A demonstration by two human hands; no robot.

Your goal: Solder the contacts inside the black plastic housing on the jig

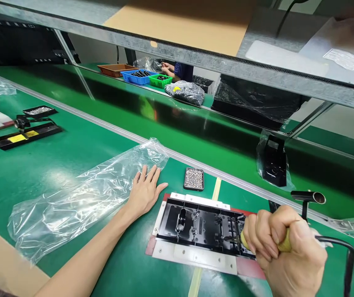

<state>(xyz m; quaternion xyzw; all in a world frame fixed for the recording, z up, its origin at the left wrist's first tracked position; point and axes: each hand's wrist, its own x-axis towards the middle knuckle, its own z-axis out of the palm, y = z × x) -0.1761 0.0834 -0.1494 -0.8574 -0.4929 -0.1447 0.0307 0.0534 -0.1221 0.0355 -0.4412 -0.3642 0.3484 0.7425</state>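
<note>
My left hand [146, 190] lies with its fingers spread on a clear plastic bag [80, 202] on the green table. A black plastic panel [200, 227] sits in a fixture with white edge strips [195, 258], right of that hand. My right hand [288, 243] is wrapped round the yellow handle of a corded tool [245, 240]. The tool's tip points at the right part of the panel; whether it touches is hard to tell. Just behind the fixture stands a small black tray of metal parts [194, 178].
A metal holder [308, 197] stands behind my right hand. A bagged black part [274, 163] lies on the green belt [177, 128]. Far left are another black panel [28, 135] and parts tray [39, 110]. A shelf [177, 53] spans overhead; a person [183, 71] works beyond.
</note>
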